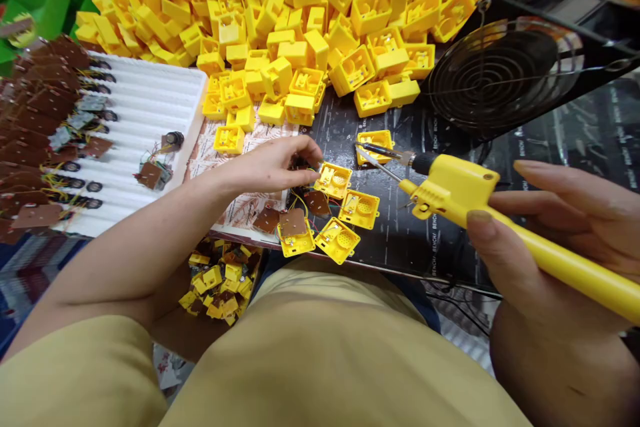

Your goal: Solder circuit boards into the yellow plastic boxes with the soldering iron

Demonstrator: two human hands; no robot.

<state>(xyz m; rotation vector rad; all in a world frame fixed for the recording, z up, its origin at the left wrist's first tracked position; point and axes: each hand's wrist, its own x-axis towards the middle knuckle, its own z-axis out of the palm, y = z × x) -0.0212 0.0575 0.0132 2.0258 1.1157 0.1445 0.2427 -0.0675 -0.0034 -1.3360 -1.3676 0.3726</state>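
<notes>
In the head view my right hand (555,233) is closed around the handle of a yellow soldering gun (463,190). Its dark metal tip and thin feed tube point left, over a small open yellow case (367,147). My left hand (273,163) is curled beside another yellow case (334,180), thumb and fingers bent towards each other around something dark that is mostly hidden. Wires and a brown circuit board (317,203) lie just below its fingers. Further brown boards (293,223) rest at the table's front edge, near open yellow cases (337,240) with metal contacts inside.
Yellow cases (300,47) are heaped across the back. A black fan (500,73) stands at back right. On the left, a white foam tray (145,93) carries rows of brown boards with wired round black parts. Below the table edge is a container of yellow pieces (220,283).
</notes>
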